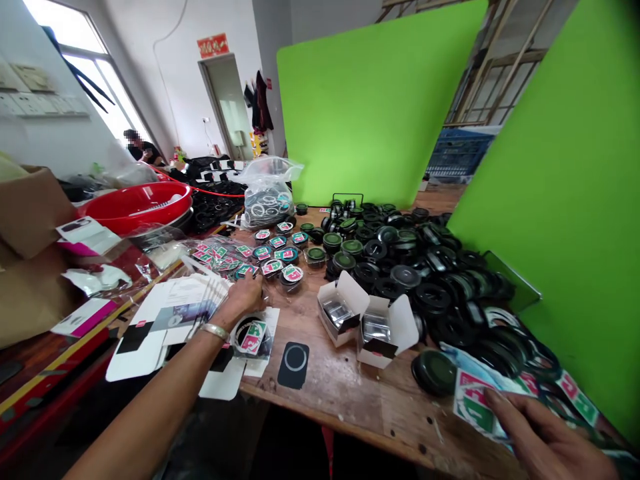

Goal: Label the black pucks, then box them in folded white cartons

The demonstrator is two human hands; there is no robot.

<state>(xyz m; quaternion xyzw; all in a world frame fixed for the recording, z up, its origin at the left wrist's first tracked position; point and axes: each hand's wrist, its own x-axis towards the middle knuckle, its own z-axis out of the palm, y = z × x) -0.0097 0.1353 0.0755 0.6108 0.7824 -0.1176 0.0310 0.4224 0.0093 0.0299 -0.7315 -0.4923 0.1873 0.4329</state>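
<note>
My left hand (243, 298) reaches across the wooden table (345, 393) toward a cluster of round black discs with red-green stickers (277, 257); its fingers curl at the nearest one, and I cannot see whether they hold it. A bracelet sits on that wrist. One stickered disc in a plastic bag (253, 335) lies just under the wrist. My right hand (540, 440) rests at the bottom right, fingers spread flat on a sheet of red-green stickers (475, 403). Two small open white boxes (367, 320) stand between the hands.
A big heap of black rings and green-topped caps (430, 267) fills the right side before green screens (373, 100). Flat white cartons (165, 317), a black pad (294, 365), a bag of rings (267, 193) and a red basin (137, 203) lie left. A person sits far back left.
</note>
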